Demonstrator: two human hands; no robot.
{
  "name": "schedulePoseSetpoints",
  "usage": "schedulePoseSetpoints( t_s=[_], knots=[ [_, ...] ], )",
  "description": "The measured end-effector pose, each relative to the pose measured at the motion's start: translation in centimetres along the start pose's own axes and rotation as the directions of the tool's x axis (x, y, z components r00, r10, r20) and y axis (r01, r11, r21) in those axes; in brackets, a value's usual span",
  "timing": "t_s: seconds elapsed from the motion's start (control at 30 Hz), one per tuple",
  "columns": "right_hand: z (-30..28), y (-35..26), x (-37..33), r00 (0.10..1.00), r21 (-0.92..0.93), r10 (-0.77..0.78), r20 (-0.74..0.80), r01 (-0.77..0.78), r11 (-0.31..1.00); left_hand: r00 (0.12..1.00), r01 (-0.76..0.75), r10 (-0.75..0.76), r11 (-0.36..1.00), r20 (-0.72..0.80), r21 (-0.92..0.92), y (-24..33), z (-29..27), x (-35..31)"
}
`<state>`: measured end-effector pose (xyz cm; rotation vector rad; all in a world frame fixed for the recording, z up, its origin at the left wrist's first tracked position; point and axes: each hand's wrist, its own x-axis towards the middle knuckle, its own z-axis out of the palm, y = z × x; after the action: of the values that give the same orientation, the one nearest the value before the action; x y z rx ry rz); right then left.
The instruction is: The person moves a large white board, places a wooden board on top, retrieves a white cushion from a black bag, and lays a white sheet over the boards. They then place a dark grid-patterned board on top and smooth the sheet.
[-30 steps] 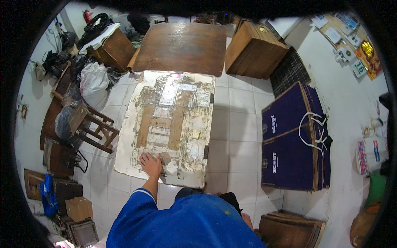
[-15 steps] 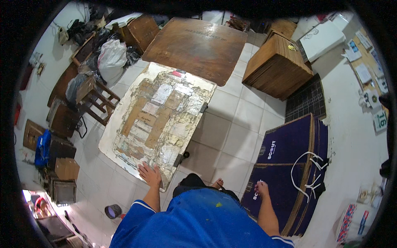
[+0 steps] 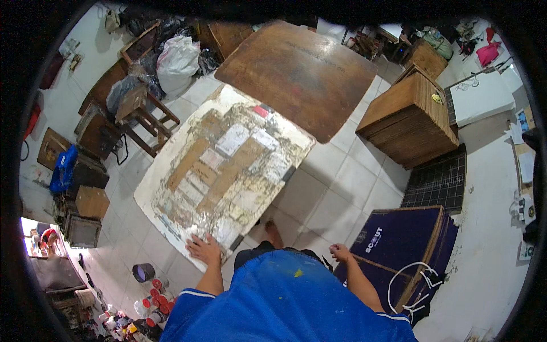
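My left hand (image 3: pixel 204 249) lies flat with fingers spread on the near corner of a worn table (image 3: pixel 165 176). That tabletop is cream-coloured, patched with brown cardboard, paper pieces and tape, with dark fittings on its right edge. My right hand (image 3: pixel 340 252) is held at my right side, its fingers loosely curled and nothing visible in them. It is beside a stack of dark purple cardboard sheets (image 3: pixel 407 228) with white lettering and a loop of white cord (image 3: pixel 393 283). Whether it touches the stack I cannot tell.
A brown wooden tabletop (image 3: pixel 296 74) is beyond the worn table. A tall stack of brown boards (image 3: pixel 404 117) stands at the right. To the left are a wooden stool (image 3: pixel 139 111) and a white sack (image 3: pixel 178 65). A dark bucket (image 3: pixel 143 272) and red-lidded jars (image 3: pixel 159 299) are at lower left.
My view has shifted as I moved. My left hand stays on the table corner. My right hand has come closer to my body, from over the purple sheets to their left edge.
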<state>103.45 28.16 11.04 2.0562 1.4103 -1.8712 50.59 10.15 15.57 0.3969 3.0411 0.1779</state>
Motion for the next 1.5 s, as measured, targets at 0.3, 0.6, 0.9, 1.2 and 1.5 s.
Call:
schedulePoseSetpoints(
  t_s=[0.3,0.6,0.9,1.2,1.5],
  knots=[
    [-2.3,-18.9,10.0,0.888,-0.192,-0.455,0.074,0.46,0.867,0.998,0.03,-0.031,0.999,0.057,0.024,0.2,0.1,0.8],
    [-5.6,-50.9,22.2,0.538,-0.595,-0.84,0.066,0.697,0.4,0.935,0.339,-0.311,0.926,0.171,-0.167,4.1,0.8,2.7],
    [-6.0,-56.7,26.8,0.397,-0.669,-0.808,0.435,0.743,0.005,0.829,0.454,-0.362,0.881,0.426,-0.134,17.4,1.4,1.8],
    [-6.7,-56.7,27.5,0.313,-0.582,-0.831,0.46,0.813,-0.016,0.692,0.592,-0.507,0.806,0.514,-0.001,20.8,0.0,4.2],
    [-8.8,-54.7,25.4,0.643,-0.186,-0.763,0.066,0.759,0.624,0.682,0.622,-0.594,0.778,0.427,0.087,22.6,1.1,4.3]
  ],
)
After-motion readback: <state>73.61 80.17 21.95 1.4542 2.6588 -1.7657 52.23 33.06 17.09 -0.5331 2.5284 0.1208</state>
